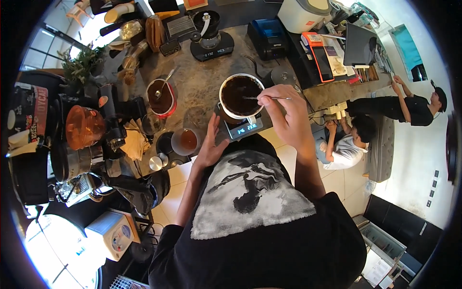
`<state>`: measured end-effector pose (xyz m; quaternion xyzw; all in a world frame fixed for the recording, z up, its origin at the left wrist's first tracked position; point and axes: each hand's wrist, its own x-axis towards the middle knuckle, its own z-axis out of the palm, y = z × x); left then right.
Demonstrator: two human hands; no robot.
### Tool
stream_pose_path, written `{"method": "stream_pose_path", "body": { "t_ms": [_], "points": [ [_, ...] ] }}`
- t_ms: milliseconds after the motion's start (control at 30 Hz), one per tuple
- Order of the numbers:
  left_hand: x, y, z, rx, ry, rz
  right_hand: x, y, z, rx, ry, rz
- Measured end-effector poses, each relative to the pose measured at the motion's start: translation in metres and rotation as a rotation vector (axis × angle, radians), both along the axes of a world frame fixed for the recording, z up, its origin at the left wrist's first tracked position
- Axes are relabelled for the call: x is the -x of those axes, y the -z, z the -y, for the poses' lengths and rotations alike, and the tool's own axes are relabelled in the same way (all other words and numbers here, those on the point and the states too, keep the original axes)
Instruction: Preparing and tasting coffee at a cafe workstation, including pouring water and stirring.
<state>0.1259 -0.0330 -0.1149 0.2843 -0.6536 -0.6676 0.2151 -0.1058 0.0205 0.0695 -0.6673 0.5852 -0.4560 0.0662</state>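
Note:
A white cup (226, 112) full of dark coffee (239, 91) stands on a digital scale (247, 130) at the counter's near edge. My right hand (290, 114) is closed on a thin metal spoon (279, 98), pinching its handle between thumb and fingers. The spoon's other end dips into the coffee, so its bowl is hidden. At the scale's left side, my left hand (211, 145) rests with its fingers stretched out and nothing in them. Whether it touches the scale, I cannot tell.
Left of the cup sit a red-rimmed bowl (169, 113) of brown grounds with a spoon (165, 83) in it, and a glass (185, 141) of brown liquid. Farther back stand a second scale (211, 48) and a black printer (267, 39). Two people (417, 110) (350, 142) are at right.

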Motion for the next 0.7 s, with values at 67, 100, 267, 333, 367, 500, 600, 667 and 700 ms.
{"method": "stream_pose_path", "body": {
  "t_ms": [67,100,267,333,367,500,600,667,700],
  "points": [
    [0.001,-0.005,-0.001,-0.007,0.000,0.016,-0.001,0.000,0.000,-0.023,0.007,0.013],
    [0.001,-0.009,-0.002,-0.013,0.006,0.031,0.000,0.002,0.000,-0.012,0.024,0.020],
    [0.000,-0.023,-0.007,0.032,-0.019,0.034,-0.001,-0.002,-0.003,-0.017,0.045,0.028],
    [-0.002,-0.035,-0.009,0.034,-0.006,0.045,-0.002,-0.002,-0.003,-0.033,0.038,0.039],
    [-0.004,-0.044,-0.012,0.049,-0.017,0.059,-0.002,-0.002,-0.003,-0.051,0.045,0.043],
    [-0.022,-0.091,-0.014,0.039,-0.011,0.123,0.000,0.000,-0.002,-0.054,0.033,0.050],
    [-0.040,-0.127,-0.011,0.189,-0.216,0.111,0.003,0.003,-0.001,-0.048,0.017,0.089],
    [-0.050,-0.123,-0.002,0.799,-0.381,0.348,0.004,0.005,0.000,-0.045,0.014,0.104],
    [-0.053,-0.126,0.000,0.883,-0.414,0.487,0.005,0.005,0.001,-0.043,0.016,0.121]
  ]
}}
